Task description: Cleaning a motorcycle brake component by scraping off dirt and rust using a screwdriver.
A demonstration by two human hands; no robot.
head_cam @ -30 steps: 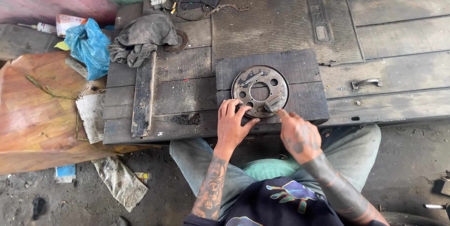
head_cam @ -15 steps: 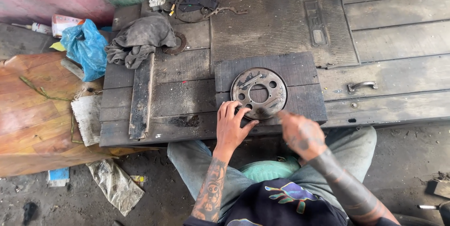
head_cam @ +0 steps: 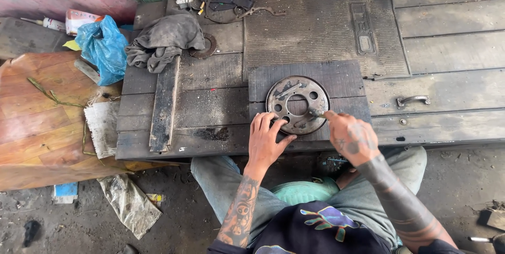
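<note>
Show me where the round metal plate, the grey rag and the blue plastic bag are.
round metal plate [head_cam: 291, 90], head view, upper part of its face.
grey rag [head_cam: 164, 41], head view, middle of the bundle.
blue plastic bag [head_cam: 103, 48], head view, centre.

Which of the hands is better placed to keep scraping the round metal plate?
Probably the right hand: it holds a small tool whose tip sits on the round metal plate at its right rim. The left hand lies flat with fingers on the plate's lower-left edge, apparently steadying it on the dark wooden board.

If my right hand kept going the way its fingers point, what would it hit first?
Probably the round metal plate: the right hand points up-left, its fingertips already at the plate's lower right rim, pinching something small and dark I cannot identify.
</note>
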